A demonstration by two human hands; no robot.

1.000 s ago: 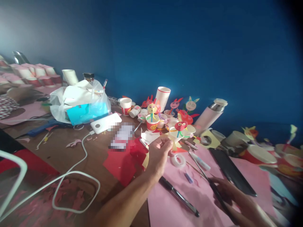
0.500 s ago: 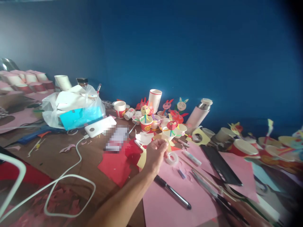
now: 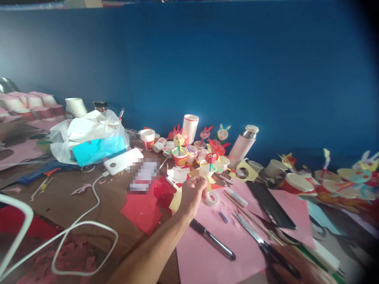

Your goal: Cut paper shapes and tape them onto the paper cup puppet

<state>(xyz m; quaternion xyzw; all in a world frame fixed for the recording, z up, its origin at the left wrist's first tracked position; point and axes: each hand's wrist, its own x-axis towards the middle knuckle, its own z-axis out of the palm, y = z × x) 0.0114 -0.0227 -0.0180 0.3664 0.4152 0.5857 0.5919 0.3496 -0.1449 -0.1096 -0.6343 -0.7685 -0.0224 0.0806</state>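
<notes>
My left hand (image 3: 194,193) reaches over the table with its fingers pinched together. What they pinch, if anything, is too small to make out. Just behind the fingertips stands a white paper cup (image 3: 206,170) topped by a red paper face (image 3: 211,158). A roll of clear tape (image 3: 212,198) lies right beside the fingers. At lower right, a blurred skin-toned shape, seemingly my right hand (image 3: 308,262), is by the handles of the scissors (image 3: 256,235); its fingers cannot be made out. A black marker (image 3: 213,239) rests on pink paper (image 3: 231,258) between the hands.
More decorated paper cups (image 3: 179,158) stand along the blue wall, beside a pink thermos (image 3: 241,146). A black phone-like slab (image 3: 271,205) lies on the right. To the left are red paper (image 3: 142,209), a white power bank (image 3: 123,161) with a looping cable (image 3: 97,193), and a plastic bag (image 3: 59,144).
The view has shifted slightly, so most things sit a little further left. The scissors have moved slightly left, and a blurred skin-toned shape shows by their handles. My left hand keeps its pinched pose.
</notes>
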